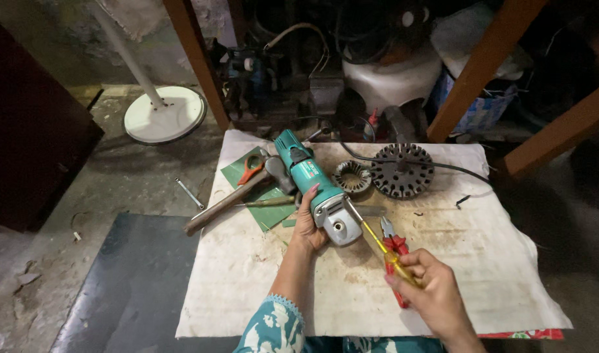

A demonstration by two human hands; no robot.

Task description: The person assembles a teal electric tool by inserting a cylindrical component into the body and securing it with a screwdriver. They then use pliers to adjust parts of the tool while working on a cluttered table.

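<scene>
Head view of a low work surface covered by a stained white cloth (260,287). Nearest, at the lower right, the right hand (433,294) is clenched around the yellow handle of a screwdriver (384,252), whose thin shaft runs up and to the left so that its tip meets the grey metal head of the angle grinder (316,189); just beside the hand, partly hidden under it, a pair of red-handled pliers (394,245) lies on the cloth, jaws pointing away; at centre, the left hand (309,225), its patterned sleeve (273,327) at the bottom edge, grasps the grinder from the left, fingers wrapped over the top of the body where teal plastic meets grey gear housing; the grinder lies on the cloth at the middle of the surface, head towards the viewer and tail pointing far and left, a black cable (404,163) trailing from its far end to the right; to the left of the grinder, a hammer (237,196) with a long brown handle lies over a green sheet (267,212), orange-handled scissors (250,167) just beyond it; to the far right of the grinder, a small wound stator ring (352,176) sits just beside a larger dark slotted disc (402,171); off the cloth at the far left, a white round fan base (163,114) stands on the floor; farthest, cluttered shelving between brown wooden posts (482,65).
</scene>
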